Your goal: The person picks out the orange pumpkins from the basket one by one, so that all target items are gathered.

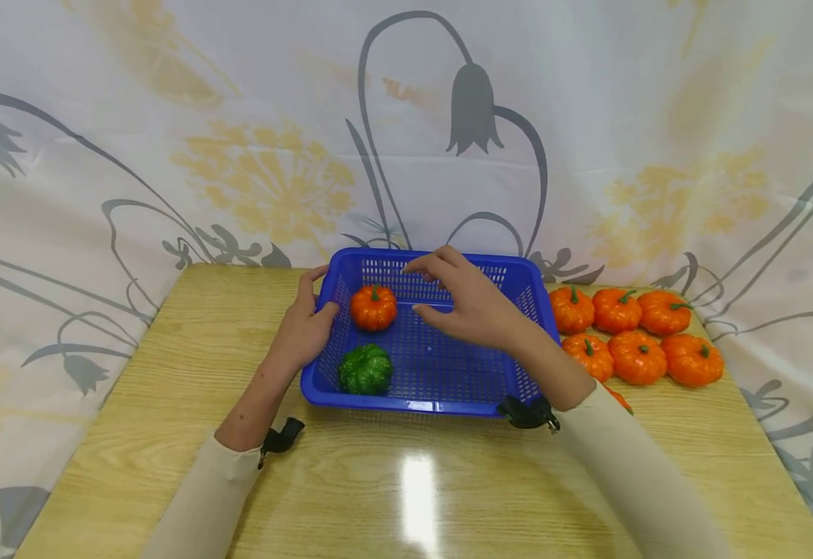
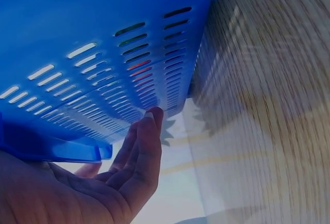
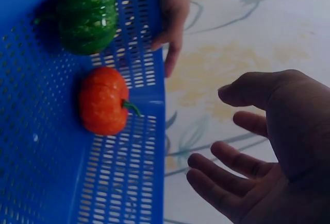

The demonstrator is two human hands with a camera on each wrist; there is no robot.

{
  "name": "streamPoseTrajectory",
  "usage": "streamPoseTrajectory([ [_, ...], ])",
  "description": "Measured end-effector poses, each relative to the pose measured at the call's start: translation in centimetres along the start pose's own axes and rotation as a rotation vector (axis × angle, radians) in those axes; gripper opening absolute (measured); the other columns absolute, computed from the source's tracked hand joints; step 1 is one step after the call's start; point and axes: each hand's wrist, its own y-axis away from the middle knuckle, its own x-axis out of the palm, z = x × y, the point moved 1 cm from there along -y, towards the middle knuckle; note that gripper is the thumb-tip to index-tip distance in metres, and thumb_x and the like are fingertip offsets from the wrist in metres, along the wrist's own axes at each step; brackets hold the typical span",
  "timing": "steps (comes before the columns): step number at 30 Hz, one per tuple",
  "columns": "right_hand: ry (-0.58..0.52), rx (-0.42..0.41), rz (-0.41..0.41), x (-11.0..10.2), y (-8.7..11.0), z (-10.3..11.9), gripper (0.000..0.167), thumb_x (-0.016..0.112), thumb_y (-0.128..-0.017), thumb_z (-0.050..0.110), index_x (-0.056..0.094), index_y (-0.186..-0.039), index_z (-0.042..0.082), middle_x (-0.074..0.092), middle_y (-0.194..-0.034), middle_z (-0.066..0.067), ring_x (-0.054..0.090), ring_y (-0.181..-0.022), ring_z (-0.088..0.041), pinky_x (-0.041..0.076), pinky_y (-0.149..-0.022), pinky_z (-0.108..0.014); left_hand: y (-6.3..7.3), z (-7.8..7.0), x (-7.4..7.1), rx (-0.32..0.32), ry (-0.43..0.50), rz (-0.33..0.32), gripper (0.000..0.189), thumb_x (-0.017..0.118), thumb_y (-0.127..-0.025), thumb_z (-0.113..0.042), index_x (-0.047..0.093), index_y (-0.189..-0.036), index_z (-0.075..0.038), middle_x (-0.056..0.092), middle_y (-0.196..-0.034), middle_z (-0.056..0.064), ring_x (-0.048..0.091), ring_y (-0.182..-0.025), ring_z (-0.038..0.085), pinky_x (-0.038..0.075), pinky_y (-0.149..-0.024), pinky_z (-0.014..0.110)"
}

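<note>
A blue plastic basket [image 1: 441, 365] with slotted walls stands on the table. My left hand [image 1: 305, 326] holds its left side, thumb over the rim and fingers along the outer wall, as the left wrist view shows from below. Inside, on the left, lie an orange toy pumpkin [image 1: 374, 309] with a green stem and a dark green pumpkin [image 1: 366, 369] nearer the front. Over the basket's middle hovers my right hand [image 1: 472, 303], thumb and fingers parted with nothing between them. The right wrist view shows the same empty, spread fingers [image 3: 221, 175] beside the orange pumpkin.
Several orange pumpkins [image 1: 637, 357] sit in rows on the table to the right of the basket, one partly hidden by my right forearm. A patterned cloth [image 1: 406, 116] hangs behind the wood-grain table [image 1: 350, 489].
</note>
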Motion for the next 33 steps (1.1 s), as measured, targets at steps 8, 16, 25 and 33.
streamPoseTrajectory([
  [8,0.005,0.022,0.163,2.3,-2.8,-0.7,0.051,0.075,-0.097,0.021,0.063,-0.146,0.019,0.050,-0.142,-0.013,0.060,-0.120,-0.034,0.052,-0.101,-0.050,0.1,0.0,0.1,-0.013,-0.005,-0.008,0.064,0.047,-0.108,-0.023,0.024,-0.167,-0.027,0.065,-0.124,0.020,0.073,-0.089,0.038,0.056,-0.071,0.039],
  [16,0.030,-0.008,0.266,3.9,-5.1,-1.5,0.055,0.075,-0.095,0.020,0.062,-0.148,0.016,0.050,-0.143,-0.017,0.057,-0.129,-0.038,0.048,-0.108,-0.052,0.1,-0.1,0.1,-0.017,0.001,-0.011,0.064,0.047,-0.107,-0.023,0.025,-0.167,-0.027,0.065,-0.124,0.020,0.073,-0.089,0.037,0.057,-0.070,0.038],
  [25,0.116,-0.014,0.352,6.1,-6.7,-1.7,0.058,0.077,-0.094,0.019,0.061,-0.149,0.013,0.048,-0.143,-0.019,0.058,-0.123,-0.033,0.049,-0.108,-0.047,0.0,0.0,0.0,-0.005,0.003,-0.009,0.064,0.047,-0.108,-0.022,0.024,-0.167,-0.027,0.065,-0.124,0.020,0.072,-0.090,0.037,0.056,-0.072,0.040],
  [33,0.189,0.040,0.404,7.2,-7.4,-1.8,0.067,0.081,-0.090,0.015,0.058,-0.152,0.017,0.045,-0.148,-0.021,0.058,-0.125,-0.035,0.050,-0.108,-0.048,0.0,0.0,0.1,-0.008,0.003,-0.014,0.064,0.048,-0.107,-0.023,0.025,-0.167,-0.028,0.064,-0.122,0.020,0.071,-0.088,0.037,0.055,-0.071,0.040],
])
